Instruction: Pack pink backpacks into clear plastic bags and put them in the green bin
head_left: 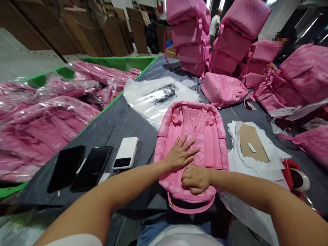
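A pink camouflage-patterned backpack (220,136) lies on the table in front of me, its strap side up and its top handle loop pointing away or toward me, I cannot tell. My left hand (180,154) rests flat on the middle of it with the fingers spread. Just below, my right hand (196,179) is curled closed against the lower part of the back panel; whatever is in its fingers is hidden. A dark opening with a pink rim and a zipper pull (171,204) shows at the end nearest my body.
Left are a white power bank (126,153), two black phones (92,167) and a green-edged bin (123,61) of plastic-wrapped pink bags. Clear plastic bags (159,99) lie behind. Right are papers with cardboard (252,141) and a red tape dispenser (288,172). Stacked pink backpacks (189,34) stand beyond, near another person.
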The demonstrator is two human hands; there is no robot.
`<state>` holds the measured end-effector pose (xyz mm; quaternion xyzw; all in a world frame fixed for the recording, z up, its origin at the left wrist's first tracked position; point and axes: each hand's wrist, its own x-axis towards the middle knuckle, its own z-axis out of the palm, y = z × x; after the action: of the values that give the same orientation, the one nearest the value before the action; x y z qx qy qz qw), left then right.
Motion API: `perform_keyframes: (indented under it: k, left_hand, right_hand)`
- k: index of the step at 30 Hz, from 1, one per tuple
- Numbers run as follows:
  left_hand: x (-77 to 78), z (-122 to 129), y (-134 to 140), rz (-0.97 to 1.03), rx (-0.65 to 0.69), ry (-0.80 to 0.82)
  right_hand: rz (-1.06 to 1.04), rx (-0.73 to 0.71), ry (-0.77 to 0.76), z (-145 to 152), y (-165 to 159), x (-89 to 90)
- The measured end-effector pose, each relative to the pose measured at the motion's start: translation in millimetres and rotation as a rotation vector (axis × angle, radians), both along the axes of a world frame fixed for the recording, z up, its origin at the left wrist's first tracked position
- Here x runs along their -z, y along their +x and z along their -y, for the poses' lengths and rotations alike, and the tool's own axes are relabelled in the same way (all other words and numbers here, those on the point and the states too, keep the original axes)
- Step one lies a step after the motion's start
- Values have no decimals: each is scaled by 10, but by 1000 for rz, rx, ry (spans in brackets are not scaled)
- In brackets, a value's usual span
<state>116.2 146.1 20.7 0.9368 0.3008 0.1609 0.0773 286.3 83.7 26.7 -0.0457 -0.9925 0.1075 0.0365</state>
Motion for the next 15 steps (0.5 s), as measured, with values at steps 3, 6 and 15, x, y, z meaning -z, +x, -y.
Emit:
perform_keyframes:
  k: [3,6,15]
  left_hand:
    - [-77,36,37,-26,-17,-88]
    - [-102,284,-5,-59,43,-183]
    - [-410,783,-149,-176,190,-209]
  right_hand:
    - [-52,91,106,130,-20,-73]
    - [-240,191,287,490,-114,-219]
    - [-281,1087,403,-113,382,-777]
